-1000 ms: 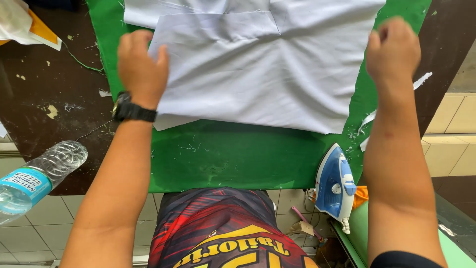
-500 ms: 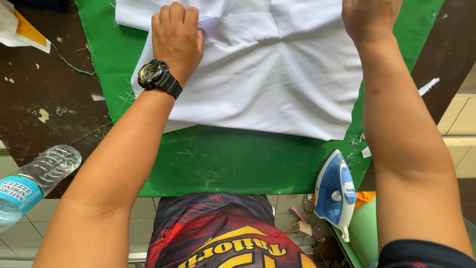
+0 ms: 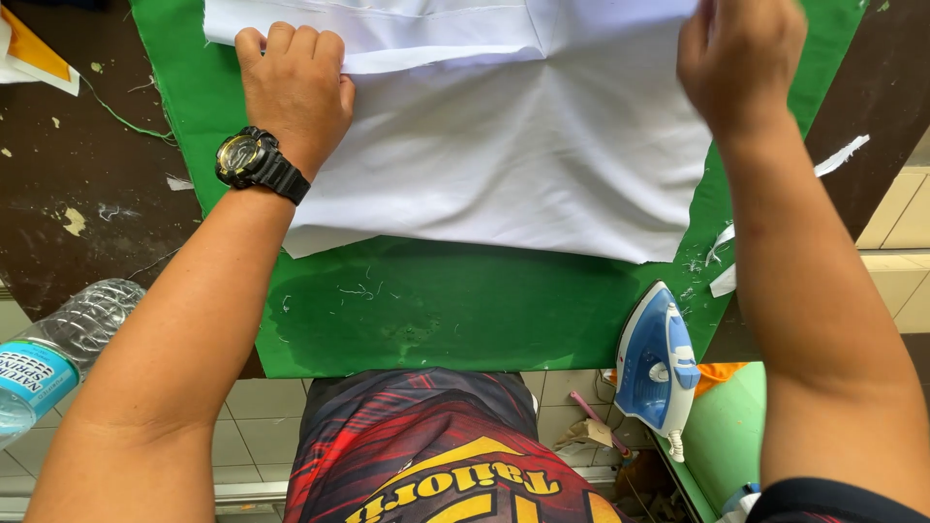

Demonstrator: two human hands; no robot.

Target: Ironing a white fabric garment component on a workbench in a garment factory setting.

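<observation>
A white cloth lies spread on a green cover over a dark table. My left hand, with a black wristwatch, presses on the cloth's left side, fingers curled over a folded edge. My right hand rests on the cloth's right side near the top, fingers bent down onto the fabric. A crease runs across the cloth between the two hands.
A blue and white iron stands at the table's near right corner. A clear plastic bottle lies at the near left edge. Thread scraps and white offcuts dot the dark tabletop. Tiled floor shows below.
Both hands have slid farther up the cloth, away from me, and the cloth's upper part now lies folded over under my left fingers.
</observation>
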